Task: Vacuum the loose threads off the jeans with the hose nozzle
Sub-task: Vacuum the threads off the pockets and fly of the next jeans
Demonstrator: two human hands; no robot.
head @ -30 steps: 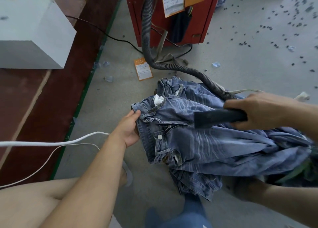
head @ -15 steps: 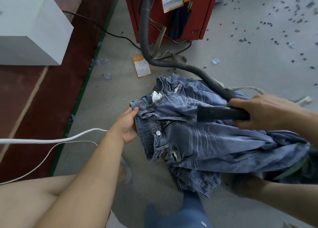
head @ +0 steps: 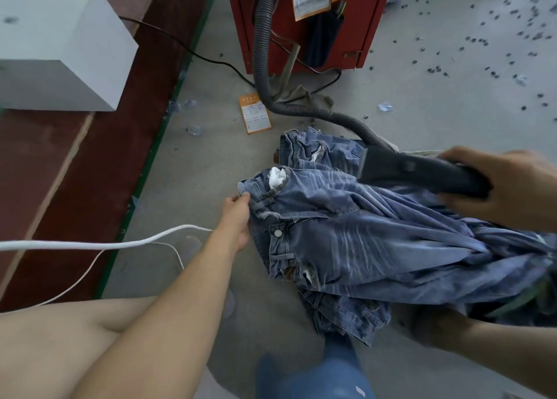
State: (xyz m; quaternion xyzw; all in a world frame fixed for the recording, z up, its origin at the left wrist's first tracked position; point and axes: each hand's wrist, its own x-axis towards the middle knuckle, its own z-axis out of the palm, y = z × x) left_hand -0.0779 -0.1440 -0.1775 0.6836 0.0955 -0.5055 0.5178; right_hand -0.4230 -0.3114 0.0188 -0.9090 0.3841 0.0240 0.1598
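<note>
Two hands work the faded blue denim jeans [head: 376, 242], which hang above the grey concrete floor [head: 422, 103]. Left hand [head: 239, 218] pinches the waistband; right hand [head: 506, 187] grips the black plastic hose nozzle [head: 401, 169], its mouth at the jeans' upper edge.

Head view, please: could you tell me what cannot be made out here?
- Nozzle mouth: motion-blurred; contact with the jeans unclear.
- Right hand: cut off by the right edge.
- Left hand fingertips: hidden behind the waistband.
- Loose threads: too small to see.
- Red machine labels: unreadable.
</note>
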